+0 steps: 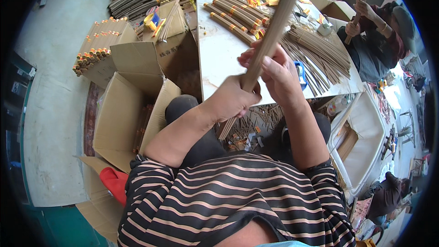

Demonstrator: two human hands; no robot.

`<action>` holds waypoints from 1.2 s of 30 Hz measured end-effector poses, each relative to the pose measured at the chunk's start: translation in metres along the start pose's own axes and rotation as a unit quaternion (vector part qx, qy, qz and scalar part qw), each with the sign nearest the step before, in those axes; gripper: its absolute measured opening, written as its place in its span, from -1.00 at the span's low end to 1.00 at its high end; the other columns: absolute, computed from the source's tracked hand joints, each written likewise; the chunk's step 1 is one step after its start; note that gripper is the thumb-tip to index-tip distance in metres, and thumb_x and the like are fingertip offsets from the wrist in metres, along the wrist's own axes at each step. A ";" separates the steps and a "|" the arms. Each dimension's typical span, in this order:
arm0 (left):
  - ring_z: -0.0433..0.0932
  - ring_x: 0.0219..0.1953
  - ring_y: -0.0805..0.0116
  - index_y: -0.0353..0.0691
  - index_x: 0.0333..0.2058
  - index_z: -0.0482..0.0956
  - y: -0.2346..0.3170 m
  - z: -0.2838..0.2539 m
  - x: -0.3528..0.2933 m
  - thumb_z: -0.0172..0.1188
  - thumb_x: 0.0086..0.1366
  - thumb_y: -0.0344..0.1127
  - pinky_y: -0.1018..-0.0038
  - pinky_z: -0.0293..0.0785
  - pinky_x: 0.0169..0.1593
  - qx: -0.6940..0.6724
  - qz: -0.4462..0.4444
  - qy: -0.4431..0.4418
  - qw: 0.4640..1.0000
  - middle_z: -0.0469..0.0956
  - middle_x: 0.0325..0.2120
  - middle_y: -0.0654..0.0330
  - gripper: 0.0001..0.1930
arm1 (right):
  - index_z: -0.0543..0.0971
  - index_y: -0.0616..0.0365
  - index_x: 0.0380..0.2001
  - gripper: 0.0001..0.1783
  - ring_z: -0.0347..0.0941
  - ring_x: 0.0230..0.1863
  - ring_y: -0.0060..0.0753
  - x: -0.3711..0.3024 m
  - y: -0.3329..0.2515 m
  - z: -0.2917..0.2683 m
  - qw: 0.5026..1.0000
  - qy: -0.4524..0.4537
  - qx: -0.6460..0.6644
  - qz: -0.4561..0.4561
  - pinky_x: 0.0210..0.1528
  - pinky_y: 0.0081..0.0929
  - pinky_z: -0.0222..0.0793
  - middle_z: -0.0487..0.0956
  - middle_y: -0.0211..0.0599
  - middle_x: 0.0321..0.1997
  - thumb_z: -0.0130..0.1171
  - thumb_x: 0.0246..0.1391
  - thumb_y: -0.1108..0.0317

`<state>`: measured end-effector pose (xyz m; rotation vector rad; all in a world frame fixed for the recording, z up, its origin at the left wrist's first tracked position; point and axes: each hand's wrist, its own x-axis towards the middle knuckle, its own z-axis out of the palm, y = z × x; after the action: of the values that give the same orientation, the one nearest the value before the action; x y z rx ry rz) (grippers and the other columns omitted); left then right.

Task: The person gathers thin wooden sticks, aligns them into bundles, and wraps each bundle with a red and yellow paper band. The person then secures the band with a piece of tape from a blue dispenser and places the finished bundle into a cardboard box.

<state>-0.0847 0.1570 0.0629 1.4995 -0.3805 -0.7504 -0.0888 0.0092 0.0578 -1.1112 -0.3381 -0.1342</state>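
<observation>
A long bundle of brown incense sticks (274,27) stands slanted before me, its upper end over the white table (212,64). My left hand (231,97) is wrapped round its lower part, and the stick ends show below the fist. Higher up, my right hand (284,75) loosely cups the bundle, thumb in front and fingers partly hidden behind. Just right of that hand lies a blue tape dispenser (300,74). Loose sticks (320,52) spread over the table's right side. Bundles with orange and yellow bands (235,13) lie at the back.
An open cardboard box (112,119) with bundles inside stands at my left, near stacked banded bundles (100,39). A red rubber-looking item (114,184) hangs by the box. Stick scraps litter the floor below the table. Across the right corner, another person (388,41) holds sticks.
</observation>
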 end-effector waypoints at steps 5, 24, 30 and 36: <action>0.27 -0.81 0.61 -0.31 -0.48 0.43 -0.018 0.004 -0.008 0.18 0.02 -0.46 0.68 0.20 -0.72 -0.116 -0.088 -0.222 0.964 0.31 -0.78 0.32 -0.89 | 0.25 0.02 -0.56 -0.75 0.13 -0.74 -0.65 -0.015 -0.010 0.021 0.982 -0.034 0.186 0.019 -0.72 -0.63 0.18 0.19 -0.54 -0.73 0.01 0.10 0.22; 0.57 -0.38 0.13 -0.33 -0.35 0.44 -0.053 0.018 0.032 0.12 -0.03 -0.53 0.43 0.45 -0.31 0.139 0.332 0.155 0.920 0.52 -0.51 -0.02 -0.80 | 0.26 0.09 -0.61 -0.74 0.20 -0.77 -0.57 0.002 -0.014 0.030 0.998 0.057 -0.004 -0.027 -0.68 -0.58 0.19 0.24 -0.44 -0.76 0.14 0.00 0.40; 0.53 -0.33 0.44 -0.31 -0.32 0.48 -0.040 -0.012 0.065 0.20 0.04 -0.44 0.53 0.44 -0.24 0.023 0.324 0.054 0.944 0.55 -0.46 0.18 -0.81 | 0.30 0.17 -0.61 -0.75 0.25 -0.76 -0.55 0.036 -0.017 0.036 0.984 -0.009 -0.163 -0.075 -0.69 -0.57 0.23 0.31 -0.38 -0.77 0.16 0.00 0.44; 0.49 -0.32 0.49 -0.27 -0.41 0.46 -0.086 -0.030 0.094 0.15 0.04 -0.51 0.54 0.41 -0.23 0.089 0.282 0.096 0.950 0.52 -0.46 0.24 -0.90 | 0.41 0.16 -0.60 -0.78 0.29 -0.73 -0.67 0.045 0.032 0.008 0.995 0.030 -0.077 0.048 -0.69 -0.68 0.20 0.40 -0.45 -0.69 0.29 -0.15 0.41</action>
<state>-0.0146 0.1262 -0.0438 1.5107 -0.7035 -0.1170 -0.0393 0.0330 0.0484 -1.2704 -0.2229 -0.1100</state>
